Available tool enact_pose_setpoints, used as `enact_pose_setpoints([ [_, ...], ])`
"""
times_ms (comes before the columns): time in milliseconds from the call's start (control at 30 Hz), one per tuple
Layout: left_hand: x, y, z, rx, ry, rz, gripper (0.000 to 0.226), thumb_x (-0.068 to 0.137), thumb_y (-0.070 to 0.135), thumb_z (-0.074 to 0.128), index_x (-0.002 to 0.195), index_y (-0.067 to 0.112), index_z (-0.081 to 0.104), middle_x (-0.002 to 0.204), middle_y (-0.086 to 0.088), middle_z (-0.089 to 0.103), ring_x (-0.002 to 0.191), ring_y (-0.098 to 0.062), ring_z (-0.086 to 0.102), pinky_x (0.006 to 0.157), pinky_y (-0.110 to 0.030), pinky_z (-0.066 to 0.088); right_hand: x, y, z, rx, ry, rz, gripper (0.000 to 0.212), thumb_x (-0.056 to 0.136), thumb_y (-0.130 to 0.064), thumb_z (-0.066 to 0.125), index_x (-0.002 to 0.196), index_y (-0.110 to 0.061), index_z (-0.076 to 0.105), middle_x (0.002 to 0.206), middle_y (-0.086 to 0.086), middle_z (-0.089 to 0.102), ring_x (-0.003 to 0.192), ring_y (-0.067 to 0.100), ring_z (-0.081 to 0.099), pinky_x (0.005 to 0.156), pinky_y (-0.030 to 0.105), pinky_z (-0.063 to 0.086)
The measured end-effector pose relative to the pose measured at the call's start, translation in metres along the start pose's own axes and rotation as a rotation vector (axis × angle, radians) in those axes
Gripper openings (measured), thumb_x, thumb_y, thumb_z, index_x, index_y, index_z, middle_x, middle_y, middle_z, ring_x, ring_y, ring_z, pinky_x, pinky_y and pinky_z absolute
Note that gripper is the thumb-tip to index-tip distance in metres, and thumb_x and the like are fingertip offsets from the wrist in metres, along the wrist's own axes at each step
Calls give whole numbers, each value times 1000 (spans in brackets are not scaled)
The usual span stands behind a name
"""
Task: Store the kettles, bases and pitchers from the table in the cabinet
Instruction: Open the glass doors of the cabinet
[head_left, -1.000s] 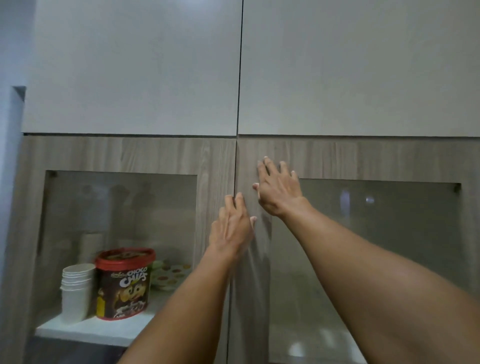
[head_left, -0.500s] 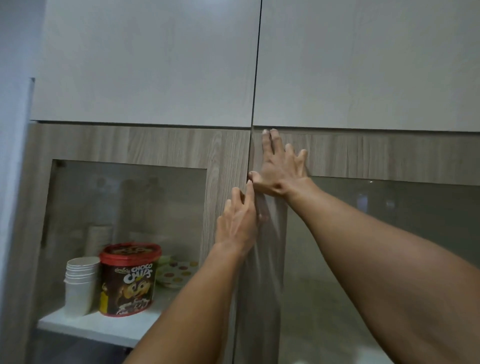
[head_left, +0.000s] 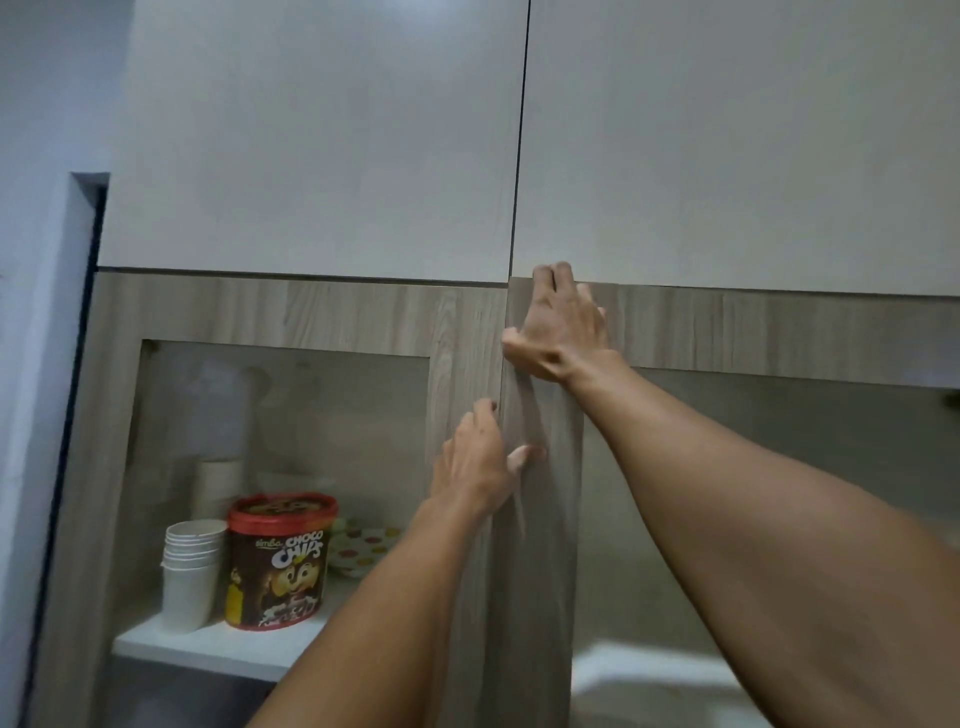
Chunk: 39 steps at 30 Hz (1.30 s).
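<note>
No kettle, base or pitcher is in view. I face a cabinet with two wood-framed glass doors, both closed. My right hand (head_left: 558, 327) is at the top left corner of the right door (head_left: 779, 332), its fingertips hooked over the door's top edge. My left hand (head_left: 475, 462) lies lower on the frame of the left door (head_left: 363, 312). Its bent fingertips sit at the seam between the doors and its thumb rests on the right door's frame.
Behind the left glass, a white shelf (head_left: 208, 644) holds a stack of paper cups (head_left: 189, 571), a red-lidded Choco Chips tub (head_left: 280, 561) and spotted plates (head_left: 363, 545). Two plain white doors (head_left: 311, 130) close the cabinet above. A wall (head_left: 41, 312) bounds the left side.
My right hand has slid up the right door from the glass to its top edge and curled its fingers over it. My left hand has stayed at the seam, its fingers bending.
</note>
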<state>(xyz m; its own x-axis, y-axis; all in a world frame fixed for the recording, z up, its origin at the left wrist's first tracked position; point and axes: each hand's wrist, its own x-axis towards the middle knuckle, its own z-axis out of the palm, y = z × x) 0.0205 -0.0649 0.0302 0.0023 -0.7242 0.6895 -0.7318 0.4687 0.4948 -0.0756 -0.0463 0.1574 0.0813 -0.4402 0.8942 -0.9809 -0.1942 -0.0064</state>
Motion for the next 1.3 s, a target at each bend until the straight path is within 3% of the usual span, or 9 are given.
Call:
enact_pose_setpoints([
  [200,-55,17,-32,-215,27,165,40,86,49,66,97,15,48,93,-12,71,89,-35,67,65,-35,46,-31,-26,-57,-24,162,53,70,79,-64,61,122,-11,43,120,7,45,97,25,46,83,45,47],
  [467,-152,91,-68,-462,89,469,24,90,22,59,92,17,35,61,2,46,47,-16,45,46,-19,27,-105,-42,-180,5,321,223,60,71,-38,70,122,-12,51,119,6,54,100,30,54,81,31,38],
  [600,-204,132,-77,-621,36,520,29,78,28,53,98,10,42,76,-9,56,62,-36,54,57,-34,35,-139,-47,-237,-36,409,292,52,73,-31,69,120,-13,57,115,3,61,100,25,59,85,31,43],
  [700,-240,165,-78,-715,-17,599,41,78,27,57,113,9,46,93,-10,58,66,-31,56,58,-34,37,-163,-39,-282,-112,447,349,51,73,-37,64,120,-18,60,114,0,67,101,23,62,81,28,43],
  [833,-284,208,-70,-806,-49,767,58,79,31,63,127,15,37,113,-8,54,81,-23,60,62,-28,44,-199,-20,-337,-183,488,439,41,69,-45,56,99,-21,68,91,-3,73,88,25,68,80,43,56],
  [900,-304,232,-63,-813,-114,821,69,81,37,63,138,18,28,129,-8,47,93,-23,60,70,-29,52,-218,-6,-361,-244,523,504,25,77,-45,58,80,-21,63,76,-4,68,75,25,65,71,41,55],
  [1033,-344,280,-43,-853,-384,752,89,85,51,60,152,25,7,155,-11,21,126,-33,50,97,-44,52,-260,24,-399,-379,551,588,36,88,-44,58,70,-13,55,61,-6,51,61,22,53,56,31,40],
  [1200,-394,336,-24,-888,-782,607,106,88,50,64,155,28,-16,165,-13,-8,152,-33,8,118,-47,26,-318,76,-432,-511,425,810,44,92,-52,57,83,-9,54,69,-1,53,75,27,59,71,43,51],
  [1300,-418,373,-8,-855,-868,581,109,89,45,67,155,26,-18,165,-15,-13,153,-37,4,118,-49,25,-348,111,-450,-520,386,943,45,91,-48,62,109,-7,60,103,9,68,93,29,64,81,41,53],
])
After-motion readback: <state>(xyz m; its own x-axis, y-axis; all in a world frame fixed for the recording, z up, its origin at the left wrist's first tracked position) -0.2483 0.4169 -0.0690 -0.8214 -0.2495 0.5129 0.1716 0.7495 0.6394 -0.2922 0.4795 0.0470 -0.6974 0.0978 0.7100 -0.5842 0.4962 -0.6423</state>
